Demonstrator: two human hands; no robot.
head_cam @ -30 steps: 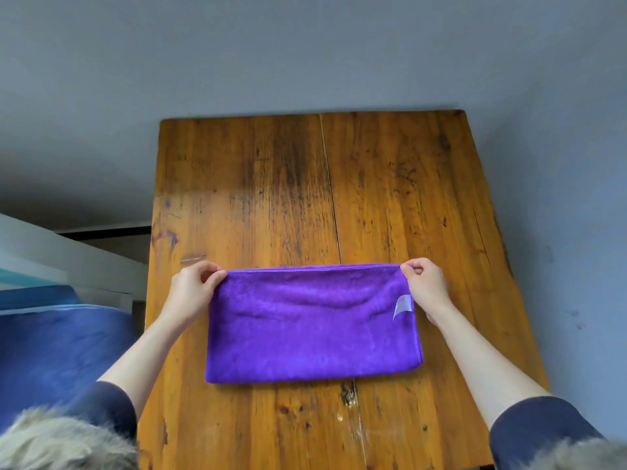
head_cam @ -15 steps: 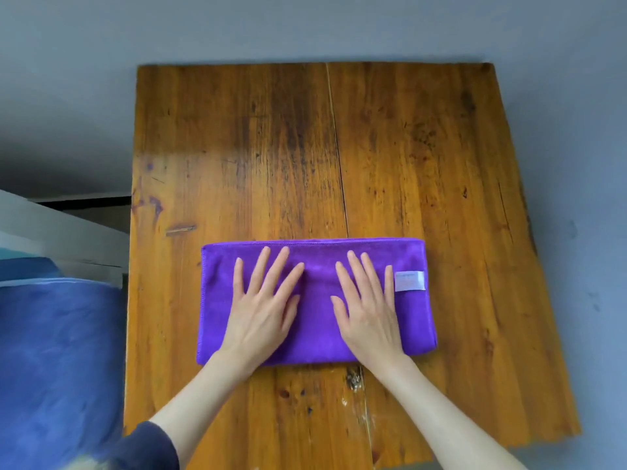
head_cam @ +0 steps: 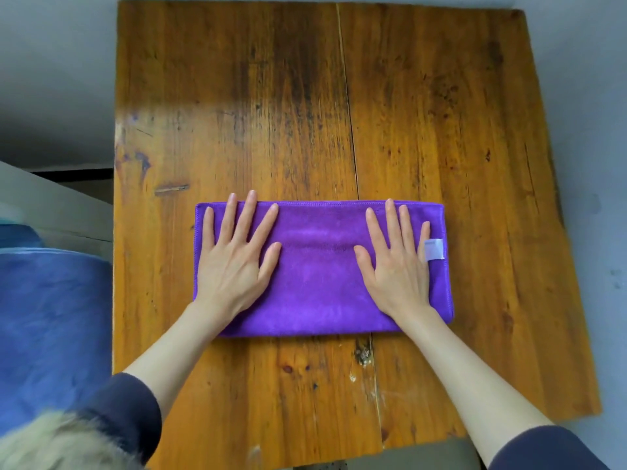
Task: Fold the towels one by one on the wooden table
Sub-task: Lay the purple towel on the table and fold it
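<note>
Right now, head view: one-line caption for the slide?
Both hands, left and right, press flat on a folded purple towel lying on the wooden table.

Grey floor all round — a blue fabric-covered piece and pale ledge at left.

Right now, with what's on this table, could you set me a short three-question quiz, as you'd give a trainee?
1. True or false: both hands lie flat, fingers straight, on the purple towel.
2. The white tag sits beside which hand: A) left hand, B) right hand?
3. Fill in: the towel lies folded on the wooden ____.

Key: 1 true; 2 B; 3 table.
</note>
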